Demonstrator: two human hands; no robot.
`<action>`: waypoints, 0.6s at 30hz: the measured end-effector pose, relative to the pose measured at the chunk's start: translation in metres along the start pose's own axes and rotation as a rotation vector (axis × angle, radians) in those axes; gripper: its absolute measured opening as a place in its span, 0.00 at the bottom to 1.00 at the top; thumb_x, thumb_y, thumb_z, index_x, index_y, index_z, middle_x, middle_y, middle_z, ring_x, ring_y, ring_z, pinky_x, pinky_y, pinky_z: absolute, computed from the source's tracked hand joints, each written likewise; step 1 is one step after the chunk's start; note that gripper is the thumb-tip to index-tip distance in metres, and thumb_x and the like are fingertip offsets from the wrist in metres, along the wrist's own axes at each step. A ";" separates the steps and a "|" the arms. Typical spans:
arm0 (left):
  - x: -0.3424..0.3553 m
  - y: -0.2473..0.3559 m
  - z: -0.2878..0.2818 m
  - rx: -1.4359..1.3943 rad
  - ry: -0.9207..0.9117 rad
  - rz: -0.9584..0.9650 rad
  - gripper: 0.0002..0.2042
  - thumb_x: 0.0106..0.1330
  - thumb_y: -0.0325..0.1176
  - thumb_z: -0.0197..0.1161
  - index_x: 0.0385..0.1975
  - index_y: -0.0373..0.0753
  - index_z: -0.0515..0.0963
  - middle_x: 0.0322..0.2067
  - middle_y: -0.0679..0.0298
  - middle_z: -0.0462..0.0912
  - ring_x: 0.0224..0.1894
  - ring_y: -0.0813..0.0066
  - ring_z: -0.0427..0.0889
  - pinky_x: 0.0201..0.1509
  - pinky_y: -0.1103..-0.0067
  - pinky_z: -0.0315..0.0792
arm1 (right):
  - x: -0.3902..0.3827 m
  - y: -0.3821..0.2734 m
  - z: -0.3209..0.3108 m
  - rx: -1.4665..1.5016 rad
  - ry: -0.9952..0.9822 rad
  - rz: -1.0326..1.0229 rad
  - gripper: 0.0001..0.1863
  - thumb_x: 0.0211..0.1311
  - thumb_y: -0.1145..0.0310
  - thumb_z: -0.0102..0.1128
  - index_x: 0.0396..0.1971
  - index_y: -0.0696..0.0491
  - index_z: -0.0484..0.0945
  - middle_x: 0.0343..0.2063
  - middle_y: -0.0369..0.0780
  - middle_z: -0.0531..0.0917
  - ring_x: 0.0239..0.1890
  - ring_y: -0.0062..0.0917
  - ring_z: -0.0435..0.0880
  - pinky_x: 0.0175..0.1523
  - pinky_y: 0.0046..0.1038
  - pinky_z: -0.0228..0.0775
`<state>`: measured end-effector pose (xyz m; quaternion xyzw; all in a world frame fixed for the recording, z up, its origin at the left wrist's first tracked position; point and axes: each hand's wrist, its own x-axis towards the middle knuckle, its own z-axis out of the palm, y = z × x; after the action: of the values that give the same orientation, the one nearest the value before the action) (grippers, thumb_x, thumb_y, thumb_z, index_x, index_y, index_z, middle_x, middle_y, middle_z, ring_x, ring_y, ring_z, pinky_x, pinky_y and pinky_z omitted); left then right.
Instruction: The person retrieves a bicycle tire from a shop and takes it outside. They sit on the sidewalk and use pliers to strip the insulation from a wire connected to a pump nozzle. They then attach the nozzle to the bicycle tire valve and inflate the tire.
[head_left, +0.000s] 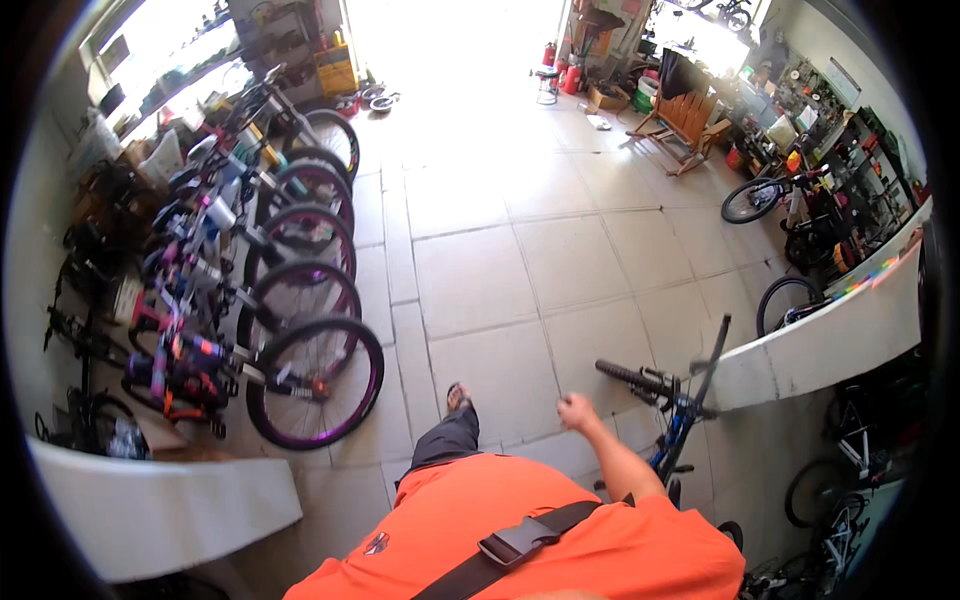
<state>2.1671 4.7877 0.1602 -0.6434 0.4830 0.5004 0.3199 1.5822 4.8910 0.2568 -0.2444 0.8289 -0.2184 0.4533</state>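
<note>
No work on the blue bicycle (676, 437) shows as done or begun — it stands at four o'clock, apart from the right hand (577, 412), whose fingers look curled, any grip impossible to tell; the left hand is out of view.

Rough rubb. tyre (628, 376), glossy tile flr (580, 255).

Person in a bright orange short-sleeved shirt (450, 525) and dark grey trousers (440, 440).
A broad black webbing strap (572, 517) slants across the shirt, fitted with a dark grey side-release buckle (517, 541); a small dark emblem (377, 544) marks the chest toward the shirt's left edge. The right hand (577, 412) and forearm (618, 455) are bare. The visible foot wears a dark-strapped sandal (458, 396).
</note>
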 end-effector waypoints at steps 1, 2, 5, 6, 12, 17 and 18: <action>0.013 0.034 -0.031 0.051 0.013 0.052 0.19 0.63 0.41 0.66 0.48 0.32 0.83 0.36 0.48 0.88 0.35 0.56 0.87 0.41 0.64 0.81 | 0.010 0.010 0.006 0.065 0.041 0.112 0.14 0.65 0.65 0.58 0.42 0.61 0.81 0.26 0.44 0.87 0.22 0.31 0.88 0.26 0.33 0.80; 0.030 0.074 -0.065 0.116 0.039 0.121 0.19 0.63 0.41 0.66 0.47 0.32 0.83 0.35 0.48 0.88 0.34 0.57 0.87 0.40 0.64 0.81 | 0.018 0.018 0.008 -0.008 -0.025 0.260 0.18 0.65 0.65 0.54 0.47 0.61 0.83 0.23 0.47 0.87 0.17 0.30 0.84 0.24 0.35 0.78; 0.089 0.232 -0.189 0.077 0.282 0.367 0.18 0.63 0.40 0.65 0.46 0.32 0.83 0.32 0.49 0.88 0.31 0.58 0.87 0.38 0.64 0.81 | 0.014 0.029 -0.002 -0.262 -0.312 0.374 0.17 0.61 0.62 0.59 0.38 0.61 0.86 0.24 0.48 0.88 0.19 0.32 0.86 0.26 0.36 0.80; 0.081 0.313 -0.240 -0.258 0.314 0.296 0.19 0.64 0.39 0.65 0.50 0.32 0.82 0.33 0.51 0.88 0.30 0.61 0.87 0.37 0.65 0.81 | 0.025 0.021 -0.006 -0.239 -0.342 0.414 0.17 0.61 0.61 0.60 0.37 0.61 0.86 0.24 0.48 0.88 0.20 0.32 0.86 0.26 0.37 0.80; 0.096 0.649 -0.502 -0.637 0.505 0.881 0.15 0.75 0.32 0.60 0.57 0.37 0.77 0.37 0.66 0.84 0.29 0.79 0.83 0.29 0.80 0.76 | 0.171 -0.057 -0.042 -0.096 -0.356 0.514 0.18 0.58 0.59 0.63 0.33 0.62 0.85 0.23 0.48 0.87 0.21 0.35 0.87 0.29 0.39 0.81; 0.149 0.756 -0.555 -0.807 0.431 0.664 0.13 0.74 0.33 0.59 0.55 0.40 0.75 0.38 0.63 0.84 0.27 0.73 0.85 0.24 0.76 0.77 | 0.392 -0.166 -0.137 -0.174 -0.332 0.393 0.19 0.56 0.56 0.66 0.29 0.62 0.85 0.23 0.49 0.87 0.22 0.38 0.87 0.31 0.42 0.81; 0.145 0.782 -0.541 -0.728 0.365 0.558 0.16 0.74 0.32 0.60 0.58 0.36 0.75 0.38 0.62 0.86 0.28 0.74 0.85 0.24 0.78 0.76 | 0.439 -0.189 -0.162 -0.171 -0.264 0.387 0.20 0.56 0.56 0.67 0.28 0.62 0.85 0.23 0.49 0.87 0.23 0.39 0.87 0.32 0.42 0.81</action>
<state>1.6165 4.0031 0.2373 -0.6369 0.4787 0.5823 -0.1618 1.2758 4.5004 0.1638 -0.1448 0.8094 -0.0228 0.5687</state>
